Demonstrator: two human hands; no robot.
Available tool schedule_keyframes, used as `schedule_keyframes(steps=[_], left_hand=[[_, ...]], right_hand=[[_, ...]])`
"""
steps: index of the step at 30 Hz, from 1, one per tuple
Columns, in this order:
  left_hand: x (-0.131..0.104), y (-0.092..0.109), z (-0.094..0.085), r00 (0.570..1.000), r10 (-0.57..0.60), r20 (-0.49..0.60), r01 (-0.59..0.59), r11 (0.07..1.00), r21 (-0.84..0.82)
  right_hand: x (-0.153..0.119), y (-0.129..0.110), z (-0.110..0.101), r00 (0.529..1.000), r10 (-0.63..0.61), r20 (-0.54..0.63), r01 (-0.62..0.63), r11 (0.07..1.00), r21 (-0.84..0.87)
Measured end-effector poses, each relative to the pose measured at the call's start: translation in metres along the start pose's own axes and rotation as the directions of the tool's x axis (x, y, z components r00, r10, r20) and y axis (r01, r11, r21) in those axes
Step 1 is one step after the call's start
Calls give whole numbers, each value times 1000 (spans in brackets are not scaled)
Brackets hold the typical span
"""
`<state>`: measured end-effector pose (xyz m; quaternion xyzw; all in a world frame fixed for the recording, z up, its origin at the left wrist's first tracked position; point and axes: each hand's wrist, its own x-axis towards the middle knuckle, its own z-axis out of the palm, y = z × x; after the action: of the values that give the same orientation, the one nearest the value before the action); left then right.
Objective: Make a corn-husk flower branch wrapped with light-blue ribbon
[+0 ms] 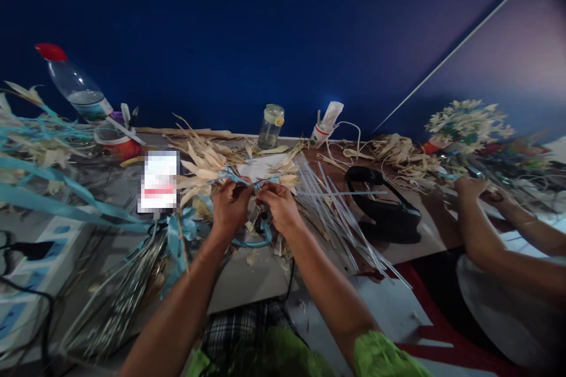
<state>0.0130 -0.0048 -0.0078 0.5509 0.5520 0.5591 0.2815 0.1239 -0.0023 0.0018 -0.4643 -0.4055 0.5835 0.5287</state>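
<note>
Two-handed, pinched blue ribbon (232, 175) between pale husk flowers (198, 164) with left grip (231, 206) and right grip (279, 205), both narrow, above the surface (241, 274), in front of a lidded clear bottle (270, 131).

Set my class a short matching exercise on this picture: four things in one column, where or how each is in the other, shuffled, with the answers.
1. Tall bottle
2. Lidded clear jar
3. Clear strips
4. Wearer's left hand and right hand

A. Lying loosely spread, right of the wearer's hands
B. Pinching blue ribbon
C. Topped with a red cap
D. Standing mid-picture, near the wall

Pairs: 1-C, 2-D, 3-A, 4-B
</note>
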Motion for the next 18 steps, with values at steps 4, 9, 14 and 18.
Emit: schedule_keyframes(steps=[4, 9, 14, 18], left_hand=[[-2, 0, 6, 996, -91, 18, 93, 977, -193], [0, 3, 6, 977, -133, 168, 174, 949, -263], [2, 1, 4, 937, -221, 272, 299, 908, -292], [1, -2, 6, 908, -234, 347, 362, 855, -372]], right_hand=[[7, 1, -9, 998, 54, -14, -55, 992, -112], [8, -4, -18, 995, -71, 66, 86, 959, -270], [7, -10, -23, 984, -94, 154, 154, 885, -439], [8, -11, -26, 984, -90, 154, 165, 786, -596]])
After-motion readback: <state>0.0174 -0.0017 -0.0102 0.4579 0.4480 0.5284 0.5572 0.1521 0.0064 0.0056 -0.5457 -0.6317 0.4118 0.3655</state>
